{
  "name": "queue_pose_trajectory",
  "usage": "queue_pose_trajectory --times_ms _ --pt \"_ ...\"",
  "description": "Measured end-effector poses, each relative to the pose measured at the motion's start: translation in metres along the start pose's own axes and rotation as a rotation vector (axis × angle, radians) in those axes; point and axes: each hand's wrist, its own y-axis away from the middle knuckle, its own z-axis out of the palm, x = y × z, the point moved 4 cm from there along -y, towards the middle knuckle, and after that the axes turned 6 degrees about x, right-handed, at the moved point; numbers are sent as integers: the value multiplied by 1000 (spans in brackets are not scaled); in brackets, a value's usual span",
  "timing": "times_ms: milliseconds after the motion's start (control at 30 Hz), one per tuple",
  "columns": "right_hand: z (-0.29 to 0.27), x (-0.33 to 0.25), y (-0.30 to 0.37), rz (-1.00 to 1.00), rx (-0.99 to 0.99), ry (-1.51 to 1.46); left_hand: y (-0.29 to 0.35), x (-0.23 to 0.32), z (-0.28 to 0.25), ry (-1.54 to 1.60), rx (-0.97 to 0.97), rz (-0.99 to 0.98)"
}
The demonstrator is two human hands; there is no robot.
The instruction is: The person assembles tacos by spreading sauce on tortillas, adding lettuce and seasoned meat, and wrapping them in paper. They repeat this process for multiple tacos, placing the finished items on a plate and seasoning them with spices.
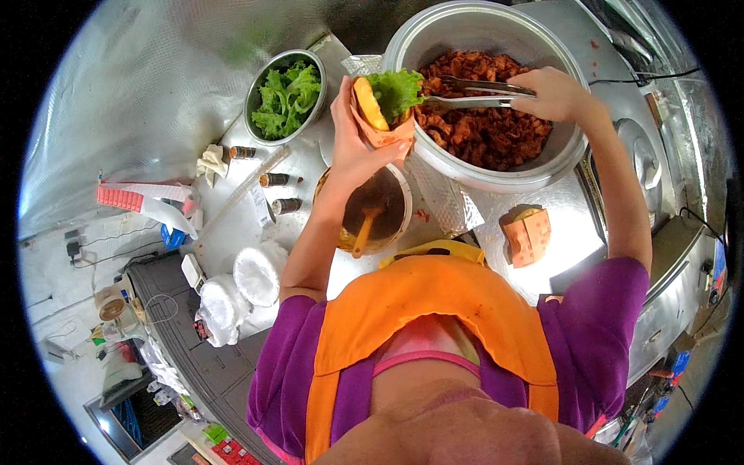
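My left hand (356,147) is closed around a paper-wrapped bun (371,105) with a green lettuce leaf (395,91) sticking out of its opening. In my right hand (552,94) is a pair of metal tongs (484,94), its arms reaching left over a large metal pot (577,151). Chopped reddish-brown meat (496,143) fills the pot's bottom. The tongs' tips are close to the lettuce at the bun's opening; whether they grip any meat I cannot tell. Below my left hand stands a bowl of dark sauce (380,198) with an orange-handled brush (366,230) in it.
A metal bowl (316,116) of lettuce stands at the far left. Another wrapped bun (528,236) lies on the metal table at right. Several small dark-labelled bottles (273,180) and white plastic-wrapped stacks (225,302) are on the left. A round lid (639,155) rests beyond my right arm.
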Motion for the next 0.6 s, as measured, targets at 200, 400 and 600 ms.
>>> queue_pose_trajectory --times_ms 200,400,600 --pt "-13 -24 1 116 -120 87 -6 -11 9 8 -30 -55" --pt "-5 -35 10 24 95 190 -10 -16 9 -24 -94 -19" --pt "-7 -19 17 30 71 37 -9 -10 11 189 -107 -139"
